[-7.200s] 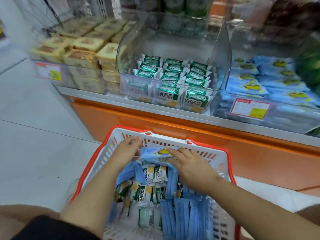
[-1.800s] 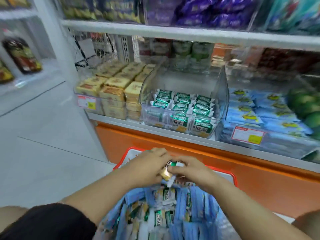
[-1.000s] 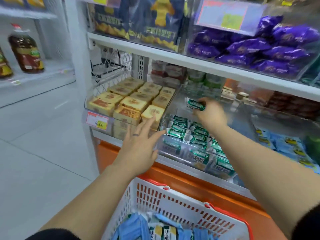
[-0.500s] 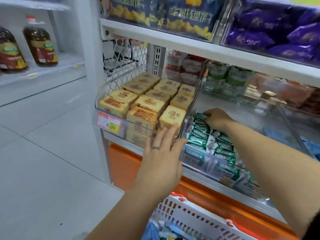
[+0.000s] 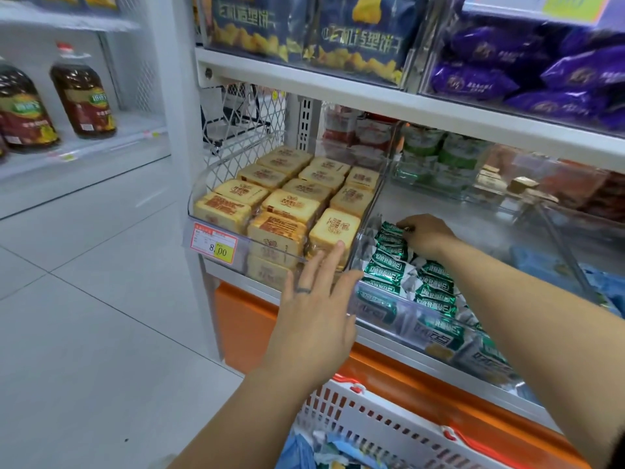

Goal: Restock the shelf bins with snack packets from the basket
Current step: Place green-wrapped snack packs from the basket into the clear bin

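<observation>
Right hand [image 5: 426,235] now down in bin [image 5: 407,314]; I see fingers curled on packet [image 5: 389,229] lying crosswise; left hand [image 5: 316,311] flat against bin front.

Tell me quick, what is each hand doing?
Left hand: open, fingers straight, by the clear bin.
Right hand: pinching a green packet in that bin.

A price tag [image 5: 213,244] on the front of the cake bin [image 5: 274,248] reads 8.00, the zeros on a yellow patch; its small print is too fine to read. Right of the cake bin, green packets [image 5: 385,270] carry white characters, too blurred to read. Above it, dark blue bags [image 5: 358,32] show large pale characters, not legible. Labels on bottles [image 5: 84,96] to its left are blurred.
</observation>
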Demonstrator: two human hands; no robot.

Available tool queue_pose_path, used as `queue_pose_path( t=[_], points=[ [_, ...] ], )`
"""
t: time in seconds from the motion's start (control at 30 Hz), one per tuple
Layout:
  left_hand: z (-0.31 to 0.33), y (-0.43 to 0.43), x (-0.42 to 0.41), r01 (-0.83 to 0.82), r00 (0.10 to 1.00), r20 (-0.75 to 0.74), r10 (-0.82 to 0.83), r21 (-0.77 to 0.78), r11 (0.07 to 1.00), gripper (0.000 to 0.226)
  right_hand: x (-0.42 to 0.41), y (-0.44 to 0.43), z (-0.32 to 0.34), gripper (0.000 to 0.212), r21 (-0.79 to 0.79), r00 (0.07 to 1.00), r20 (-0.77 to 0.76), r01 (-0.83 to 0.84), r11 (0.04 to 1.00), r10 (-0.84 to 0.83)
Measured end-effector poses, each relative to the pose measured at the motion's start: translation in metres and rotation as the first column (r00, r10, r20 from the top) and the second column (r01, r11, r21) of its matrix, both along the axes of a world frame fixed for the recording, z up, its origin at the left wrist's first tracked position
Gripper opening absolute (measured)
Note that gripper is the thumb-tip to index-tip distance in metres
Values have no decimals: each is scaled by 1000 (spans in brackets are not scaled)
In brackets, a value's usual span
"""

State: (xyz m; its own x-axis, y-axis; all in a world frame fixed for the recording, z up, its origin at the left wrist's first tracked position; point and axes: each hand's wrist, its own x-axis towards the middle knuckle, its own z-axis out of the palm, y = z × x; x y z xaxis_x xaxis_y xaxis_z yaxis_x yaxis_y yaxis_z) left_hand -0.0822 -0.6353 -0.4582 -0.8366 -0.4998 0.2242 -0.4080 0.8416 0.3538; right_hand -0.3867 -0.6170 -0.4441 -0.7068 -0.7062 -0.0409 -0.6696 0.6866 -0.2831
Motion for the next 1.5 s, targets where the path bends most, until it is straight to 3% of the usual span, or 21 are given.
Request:
queue_pose_path(
  t=[0.23, 0.47, 0.63, 0.83, 1.07, 1.3, 1.4, 1.5],
  points=[
    [-1, -1, 2, -2, 1000, 1, 2, 5, 1000, 61, 6, -10, 3, 24, -182, 992, 110, 73, 981, -53],
    [-3, -3, -1, 6, 1000, -15, -6, -12, 1000, 58, -1, -4, 3, 14, -171, 991, 134, 36, 985, -13],
    [-6, -5, -1, 0, 1000, -19, -1, -27, 1000, 58, -1, 2, -2, 40, -166, 980, 195, 75, 983, -42],
    [-7, -7, -1, 8, 1000, -20, -9, -40, 999, 58, 10, 8, 7, 52, -173, 971, 223, 127, 977, -87],
    [-10, -19, 3, 19, 999, 33, -16, -88, 996, 65, 91, 49, 33, 31, -321, 993, -54, -114, 940, 102],
    [1, -11, 12, 63, 998, 15, -62, -126, 990, 74, 166, 141, 32, 16, -394, 890, -296, -444, 805, 346],
    [-7, 6, 25, 103, 993, 79, -93, -130, 986, 71, 179, 180, 5, 16, -340, 869, -238, -493, 801, 433],
    [-33, 29, 42, 111, 989, 110, -95, -145, 983, 62, 188, 212, -43, 21, -190, 884, -99, -468, 863, 457]
  ],
)
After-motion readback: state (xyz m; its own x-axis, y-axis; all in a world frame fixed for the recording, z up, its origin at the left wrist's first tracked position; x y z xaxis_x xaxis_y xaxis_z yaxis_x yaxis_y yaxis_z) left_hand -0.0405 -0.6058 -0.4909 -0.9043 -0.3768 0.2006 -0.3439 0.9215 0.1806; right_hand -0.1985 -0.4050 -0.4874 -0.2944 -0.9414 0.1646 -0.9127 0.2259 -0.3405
